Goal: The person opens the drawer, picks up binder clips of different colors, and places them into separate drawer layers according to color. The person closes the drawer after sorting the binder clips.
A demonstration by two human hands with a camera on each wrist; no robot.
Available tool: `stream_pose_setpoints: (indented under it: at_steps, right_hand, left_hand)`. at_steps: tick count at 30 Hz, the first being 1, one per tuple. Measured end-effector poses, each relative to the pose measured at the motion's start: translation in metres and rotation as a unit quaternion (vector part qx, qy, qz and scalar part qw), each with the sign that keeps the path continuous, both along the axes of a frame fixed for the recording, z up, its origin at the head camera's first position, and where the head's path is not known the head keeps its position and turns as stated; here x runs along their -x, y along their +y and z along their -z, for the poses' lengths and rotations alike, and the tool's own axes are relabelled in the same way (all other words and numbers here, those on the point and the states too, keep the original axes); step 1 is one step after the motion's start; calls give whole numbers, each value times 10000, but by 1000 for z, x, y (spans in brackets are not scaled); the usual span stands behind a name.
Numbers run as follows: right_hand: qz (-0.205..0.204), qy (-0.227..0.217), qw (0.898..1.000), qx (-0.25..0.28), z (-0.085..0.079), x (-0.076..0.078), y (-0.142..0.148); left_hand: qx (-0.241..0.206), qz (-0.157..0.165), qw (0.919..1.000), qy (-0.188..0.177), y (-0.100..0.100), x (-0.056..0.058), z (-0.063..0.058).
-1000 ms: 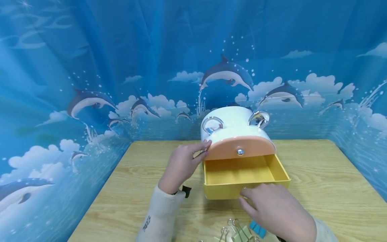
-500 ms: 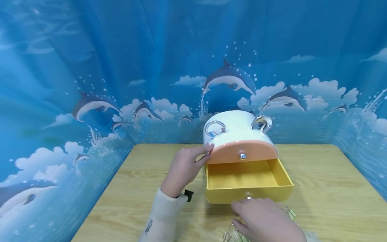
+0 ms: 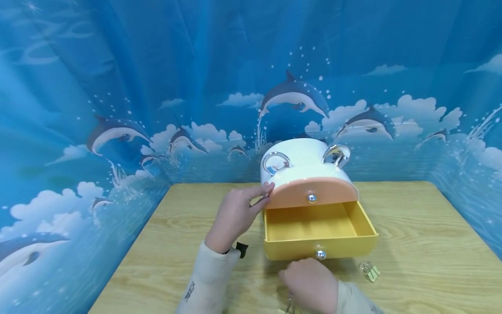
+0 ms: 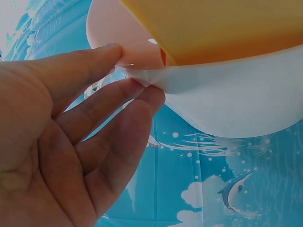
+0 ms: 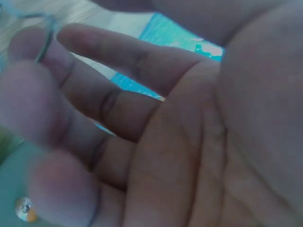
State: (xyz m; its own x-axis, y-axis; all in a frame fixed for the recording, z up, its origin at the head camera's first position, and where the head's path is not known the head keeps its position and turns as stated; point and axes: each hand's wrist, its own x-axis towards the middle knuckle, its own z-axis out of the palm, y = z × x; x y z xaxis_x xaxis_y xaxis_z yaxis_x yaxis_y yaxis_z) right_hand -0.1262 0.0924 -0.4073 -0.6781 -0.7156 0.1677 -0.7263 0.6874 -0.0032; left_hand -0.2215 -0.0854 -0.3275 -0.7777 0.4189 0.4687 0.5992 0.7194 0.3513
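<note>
A white box (image 3: 300, 152) with a peach upper front (image 3: 333, 192) stands on the table, its yellow lower drawer (image 3: 298, 249) pulled out. My left hand (image 3: 235, 213) grips the box's left front edge, thumb on the peach front and fingertips at the white shell in the left wrist view. My right hand (image 3: 311, 283) is low before the drawer, fingers bent, over the binder clips (image 3: 289, 308). In the blurred right wrist view, a wire loop (image 5: 47, 35) crosses its fingertips; whether they pinch it I cannot tell. A pale yellow-green binder clip (image 3: 370, 272) lies right of that hand.
Two silver ring-shaped ears (image 3: 276, 163) rise from the box top. Silver knobs stick out from the peach front and from the drawer (image 3: 320, 254). A blue dolphin-print curtain (image 3: 219, 65) surrounds the wooden table (image 3: 415, 235) at the back and sides.
My right hand has moved from the drawer front down and left over the clips, uncovering the drawer knob and the clip at right. The left hand keeps its hold; the drawer stays out.
</note>
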Motion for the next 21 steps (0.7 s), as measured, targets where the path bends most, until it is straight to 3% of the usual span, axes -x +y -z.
stream_pose_setpoints:
  at_steps: [3, 9, 16, 21]
  right_hand:
    - [35, 22, 9999, -154, 2, 1, 2]
    - [-129, -790, 9965, -247, 2, 0, 0]
    - [-191, -297, 9992, -191, 2, -1, -1]
    - [-184, -359, 9990, -212, 4, 0, -1]
  left_hand:
    - [27, -17, 10000, -23, 0, 1, 0]
    - [15, 14, 10000, -34, 0, 1, 0]
    - [-2, 55, 10000, 27, 0, 2, 0]
    - [-44, 59, 9999, -96, -1, 2, 0]
